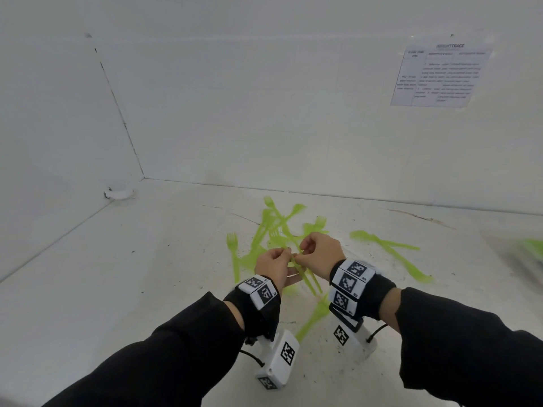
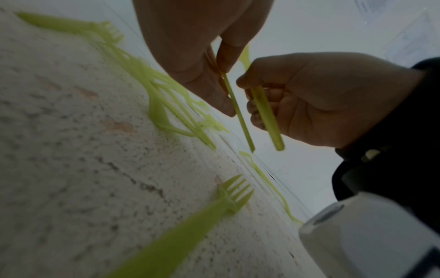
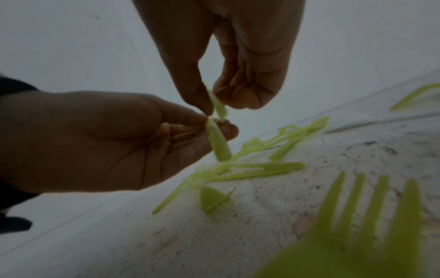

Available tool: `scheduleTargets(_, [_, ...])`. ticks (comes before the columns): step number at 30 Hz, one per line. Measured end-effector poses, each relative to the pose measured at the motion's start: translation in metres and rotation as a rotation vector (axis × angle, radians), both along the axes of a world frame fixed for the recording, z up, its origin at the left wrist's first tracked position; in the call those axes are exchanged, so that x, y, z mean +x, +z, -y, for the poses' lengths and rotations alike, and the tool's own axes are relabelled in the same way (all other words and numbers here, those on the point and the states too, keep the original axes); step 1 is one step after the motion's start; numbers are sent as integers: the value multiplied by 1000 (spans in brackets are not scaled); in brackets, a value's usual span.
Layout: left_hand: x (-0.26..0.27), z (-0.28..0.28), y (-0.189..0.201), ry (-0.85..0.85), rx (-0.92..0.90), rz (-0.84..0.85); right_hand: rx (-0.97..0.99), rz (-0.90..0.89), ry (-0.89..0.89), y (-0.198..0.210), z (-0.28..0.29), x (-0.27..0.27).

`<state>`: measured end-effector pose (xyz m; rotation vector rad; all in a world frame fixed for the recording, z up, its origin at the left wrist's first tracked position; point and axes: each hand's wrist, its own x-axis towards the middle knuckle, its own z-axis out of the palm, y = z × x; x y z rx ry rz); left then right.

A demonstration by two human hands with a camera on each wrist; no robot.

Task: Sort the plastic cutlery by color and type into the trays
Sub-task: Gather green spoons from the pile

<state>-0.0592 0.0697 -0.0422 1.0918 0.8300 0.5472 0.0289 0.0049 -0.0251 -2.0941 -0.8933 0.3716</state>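
Note:
Both hands meet above a heap of lime-green plastic cutlery (image 1: pixel 273 227) on the white table. My left hand (image 1: pixel 286 255) pinches a thin green handle (image 2: pixel 238 112) between thumb and fingers. My right hand (image 1: pixel 304 251) grips a second green piece (image 2: pixel 266 116) in curled fingers. The two pieces hang side by side, almost touching, handles pointing down toward me. In the right wrist view the left hand (image 3: pixel 214 127) holds its piece (image 3: pixel 218 144) just under the right hand's piece (image 3: pixel 218 105). Their heads are hidden by fingers, so their type is unclear.
A lone green fork (image 1: pixel 233 251) lies left of the heap. Green knives (image 1: pixel 390 251) lie to the right, another fork (image 1: pixel 313 318) near my wrists. Something blurred and green (image 1: pixel 531 248) sits at the right edge. White walls close the back and left; a printed sheet (image 1: pixel 440 76) hangs there.

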Motion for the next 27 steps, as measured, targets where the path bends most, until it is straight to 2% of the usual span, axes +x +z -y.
scheduleTargets(11, [-3, -4, -1, -32, -21, 3, -49, -65, 13, -4, 3, -6])
scheduleTargets(16, [-6, -3, -3, -68, -12, -4, -13, 8, -57, -1, 4, -3])
scheduleTargets(22, [-2, 3, 0, -89, -43, 17, -38, -42, 35, -3, 9, -3])
scheduleTargets(27, [4, 5, 0, -107, -10, -5, -153, -92, 216, 8, 24, 14])
